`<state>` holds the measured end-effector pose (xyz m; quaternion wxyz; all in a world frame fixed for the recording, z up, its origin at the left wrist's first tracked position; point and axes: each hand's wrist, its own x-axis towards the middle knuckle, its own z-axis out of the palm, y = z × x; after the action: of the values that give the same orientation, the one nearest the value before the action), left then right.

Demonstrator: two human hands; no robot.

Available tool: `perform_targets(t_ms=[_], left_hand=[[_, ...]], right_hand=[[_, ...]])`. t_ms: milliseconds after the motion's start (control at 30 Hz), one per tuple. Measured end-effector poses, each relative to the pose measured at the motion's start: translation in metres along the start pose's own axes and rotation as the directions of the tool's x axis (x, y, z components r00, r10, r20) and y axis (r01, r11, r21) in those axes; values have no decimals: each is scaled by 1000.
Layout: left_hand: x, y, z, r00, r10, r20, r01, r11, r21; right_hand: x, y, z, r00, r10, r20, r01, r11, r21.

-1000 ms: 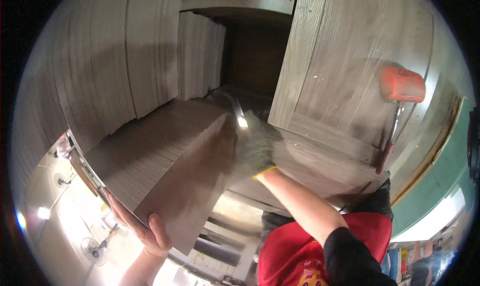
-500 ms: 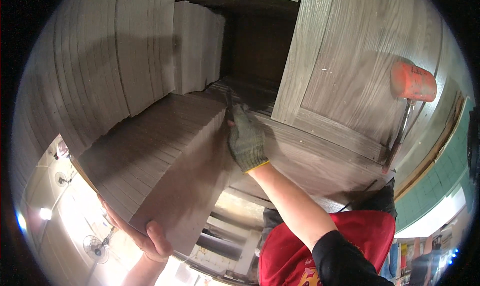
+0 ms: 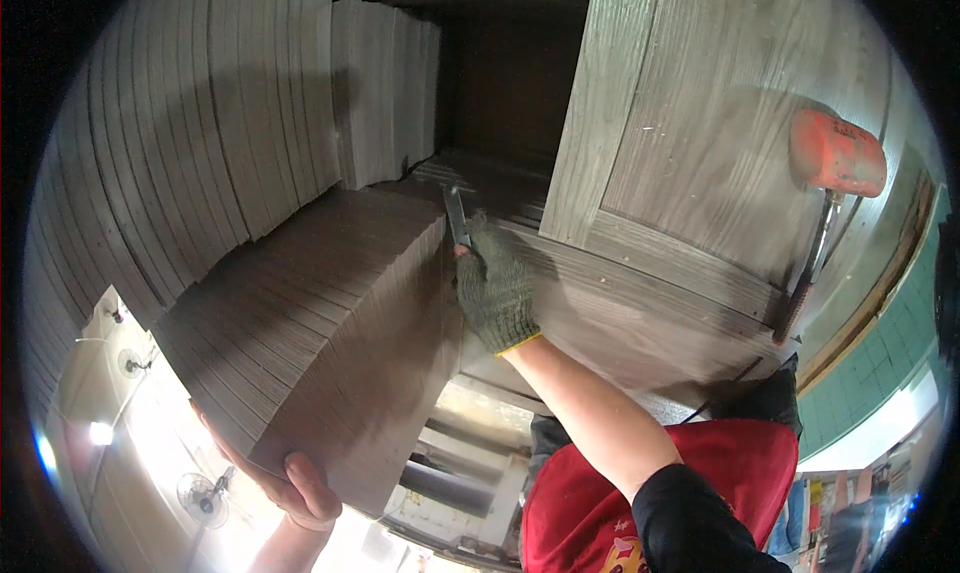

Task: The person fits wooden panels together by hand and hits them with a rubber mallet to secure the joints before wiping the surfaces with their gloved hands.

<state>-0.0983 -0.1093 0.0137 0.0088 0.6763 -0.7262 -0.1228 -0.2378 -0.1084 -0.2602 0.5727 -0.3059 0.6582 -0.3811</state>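
My right hand (image 3: 498, 288), in a grey knit glove with a yellow cuff edge, is closed around a tool with a narrow flat metal blade (image 3: 457, 216). Its handle is hidden in the glove. The blade points away from me, beside the far corner of a stack of thin wood-grain panels (image 3: 285, 318). My bare left hand (image 3: 300, 493) grips the near lower corner of that stack, thumb on the end face and fingers around the outer side. Some of its fingers are hidden behind the panels.
A red-headed mallet (image 3: 838, 153) lies on a framed grey wood-grain panel (image 3: 720, 143) at the right. More stacked panels (image 3: 200, 123) rise at the left. A dark recess (image 3: 510, 93) lies beyond my right hand. A green gridded mat (image 3: 870, 343) borders the right side.
The blade in my right hand now shows brighter and flatter to view. The view has shifted slightly; both hands keep nearly the same places.
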Motion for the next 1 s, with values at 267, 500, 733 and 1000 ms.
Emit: perform_targets(t_ms=[267,500,733,1000], left_hand=[[-3,-3,-3,1000,-31,7,30,999,28],[-8,-6,-2,998,-62,4,62,998,-21],[-13,-10,-3,997,-77,9,77,997,-3],[-13,-14,-2,996,-87,13,86,996,3]], right_hand=[[1,-2,5,958,239,160,-279,907,314],[-2,2,8,987,156,49,-164,930,330],[-2,-6,5,998,-46,34,42,992,115],[0,-3,8,984,145,99,-166,951,262]])
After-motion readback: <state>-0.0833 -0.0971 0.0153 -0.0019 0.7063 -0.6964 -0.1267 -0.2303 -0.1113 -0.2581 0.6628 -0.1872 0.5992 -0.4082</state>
